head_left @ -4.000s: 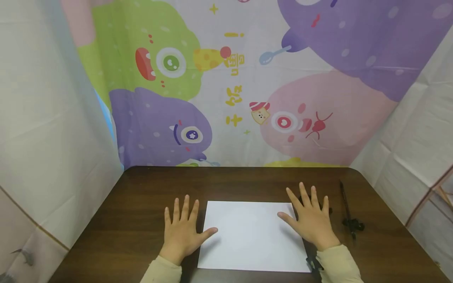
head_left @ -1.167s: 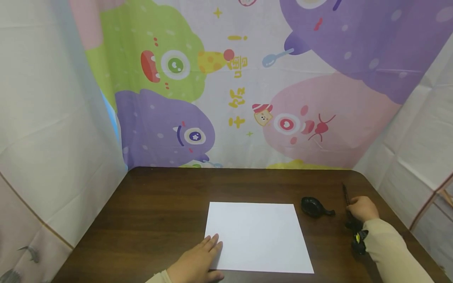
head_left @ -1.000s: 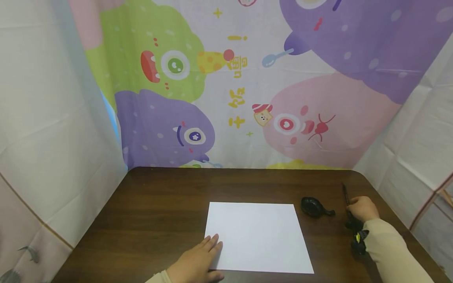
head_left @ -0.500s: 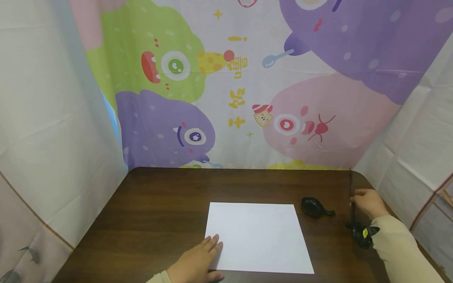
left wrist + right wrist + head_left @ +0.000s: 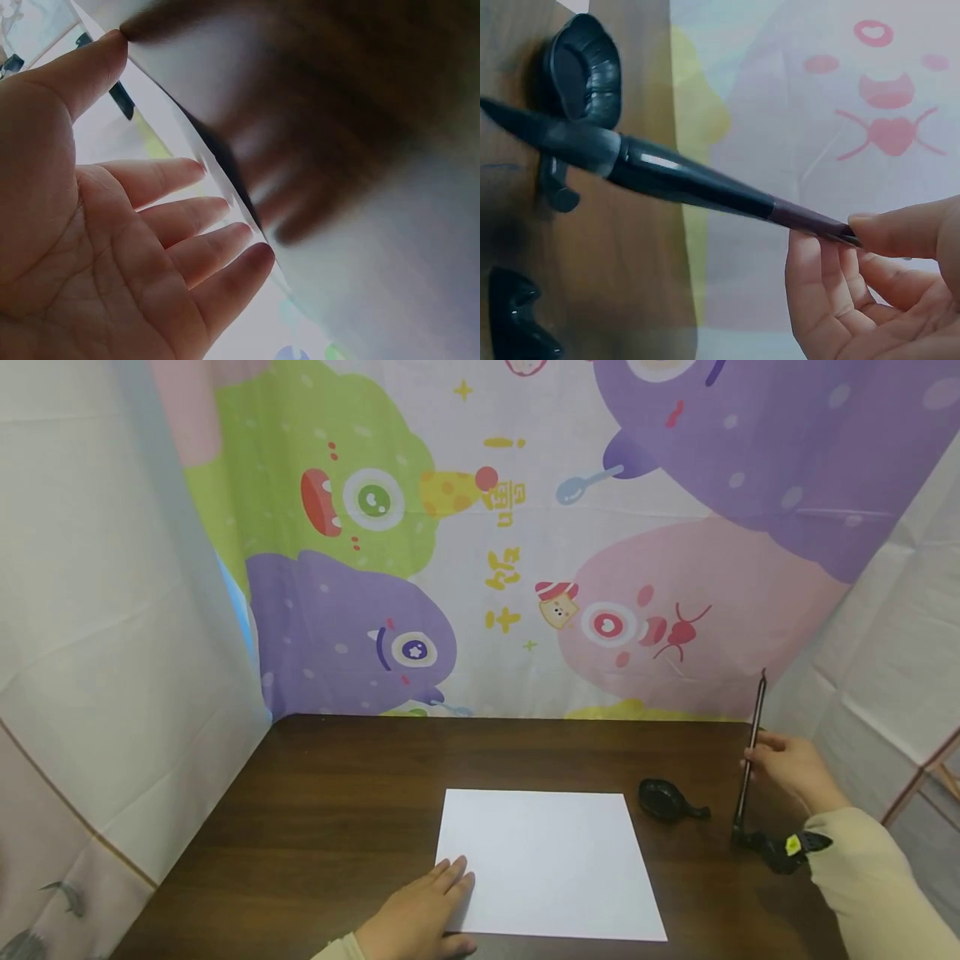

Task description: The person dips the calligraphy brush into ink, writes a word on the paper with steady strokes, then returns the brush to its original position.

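In the head view my right hand [image 5: 797, 770] pinches a dark brush [image 5: 752, 756], held nearly upright at the table's right side. The right wrist view shows its dark bristle tip, with the thumb and fingers of the right hand [image 5: 885, 277] around the thin handle of the brush [image 5: 697, 180]. A black brush rest [image 5: 776, 852] is just below the brush. My left hand [image 5: 423, 906] lies with extended fingers on the lower left edge of a white sheet [image 5: 551, 864]. The left wrist view has the left hand [image 5: 142, 247] with its fingertips against the sheet [image 5: 360, 277].
A small black dish with a handle [image 5: 663, 800] stands right of the sheet, between it and the brush. The dark wooden table [image 5: 337, 777] ends at a patterned curtain [image 5: 480, 568]. Pale cloth [image 5: 97, 568] hangs along both sides.
My right hand has taken hold of the brush and raised it off the table, tilting it upright. The left hand, earlier spread above the sheet's left edge, has come down onto the sheet's lower left.
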Demonstrator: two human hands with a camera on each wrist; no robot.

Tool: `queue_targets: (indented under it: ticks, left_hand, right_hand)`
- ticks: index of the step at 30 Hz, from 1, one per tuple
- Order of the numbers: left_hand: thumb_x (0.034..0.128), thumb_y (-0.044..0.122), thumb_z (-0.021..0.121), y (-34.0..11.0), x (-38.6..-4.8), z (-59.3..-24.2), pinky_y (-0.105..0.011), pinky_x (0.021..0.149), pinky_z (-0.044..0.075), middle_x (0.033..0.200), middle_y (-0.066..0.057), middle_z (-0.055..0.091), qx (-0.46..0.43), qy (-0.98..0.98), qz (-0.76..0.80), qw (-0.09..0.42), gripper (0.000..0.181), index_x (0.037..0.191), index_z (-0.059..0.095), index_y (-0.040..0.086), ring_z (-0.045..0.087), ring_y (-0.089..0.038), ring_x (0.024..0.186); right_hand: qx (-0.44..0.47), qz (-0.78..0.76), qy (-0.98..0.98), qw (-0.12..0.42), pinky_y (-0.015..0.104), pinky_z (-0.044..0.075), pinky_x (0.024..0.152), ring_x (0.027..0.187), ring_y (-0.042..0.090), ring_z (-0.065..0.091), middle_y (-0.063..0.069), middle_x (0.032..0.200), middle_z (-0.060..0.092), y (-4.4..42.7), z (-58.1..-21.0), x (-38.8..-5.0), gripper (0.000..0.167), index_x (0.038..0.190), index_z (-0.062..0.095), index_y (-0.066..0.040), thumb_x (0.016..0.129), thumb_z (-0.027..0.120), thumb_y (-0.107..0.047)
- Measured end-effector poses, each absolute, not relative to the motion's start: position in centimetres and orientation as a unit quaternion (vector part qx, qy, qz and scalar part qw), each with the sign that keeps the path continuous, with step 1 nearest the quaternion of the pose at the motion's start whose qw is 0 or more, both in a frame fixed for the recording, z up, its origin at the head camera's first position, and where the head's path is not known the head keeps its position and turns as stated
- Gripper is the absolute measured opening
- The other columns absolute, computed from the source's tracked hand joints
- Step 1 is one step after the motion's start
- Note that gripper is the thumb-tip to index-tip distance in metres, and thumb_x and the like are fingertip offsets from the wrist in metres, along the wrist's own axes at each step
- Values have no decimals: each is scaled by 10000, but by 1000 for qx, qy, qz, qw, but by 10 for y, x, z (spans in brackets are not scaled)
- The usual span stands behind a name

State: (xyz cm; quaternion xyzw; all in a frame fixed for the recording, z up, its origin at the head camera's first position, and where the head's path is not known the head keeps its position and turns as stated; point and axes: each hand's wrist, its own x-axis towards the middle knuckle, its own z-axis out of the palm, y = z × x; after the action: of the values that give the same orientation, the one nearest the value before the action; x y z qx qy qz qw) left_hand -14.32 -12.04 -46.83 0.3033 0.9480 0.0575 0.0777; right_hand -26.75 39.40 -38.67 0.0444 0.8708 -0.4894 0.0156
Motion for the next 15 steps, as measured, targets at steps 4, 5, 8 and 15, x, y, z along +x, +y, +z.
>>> queue_targets:
  ticks: [4, 5, 8, 15]
  left_hand:
    - [832, 555, 686, -120, -143, -469, -479, 1023, 490, 1513, -169, 444, 305, 948, 59, 73, 781, 1415, 510, 65, 487, -385, 1344]
    - [832, 554, 686, -120, -143, -469, -479, 1019, 493, 1514, -169, 443, 304, 948, 60, 74, 781, 1415, 509, 65, 487, -384, 1344]
    - [832, 547, 690, -120, -144, -469, -482, 1005, 503, 1517, -169, 438, 301, 948, 64, 78, 780, 1416, 508, 63, 484, -385, 1346]
    - [830, 549, 688, -119, -144, -471, -486, 982, 517, 1535, -159, 416, 288, 951, 72, 92, 789, 1427, 495, 70, 458, -379, 1370]
  right_hand:
    - [26, -503, 864, -9, 226, 587, 710, 731, -69, 625, -262, 792, 579, 387, -378, -266, 548, 1412, 255, 221, 1015, 455, -100]
    - [20, -504, 863, -16, 219, 586, 699, 721, -70, 626, -275, 780, 573, 385, -377, -266, 531, 1394, 277, 223, 1011, 466, -93]
    - [5, -509, 860, -41, 208, 583, 680, 712, -66, 636, -290, 780, 569, 379, -371, -265, 485, 1338, 329, 215, 1000, 499, -89]
    - [-25, -592, 800, -90, 186, 578, 632, 714, -40, 665, -254, 811, 615, 364, -362, -262, 158, 1106, 512, -108, 973, 538, -27]
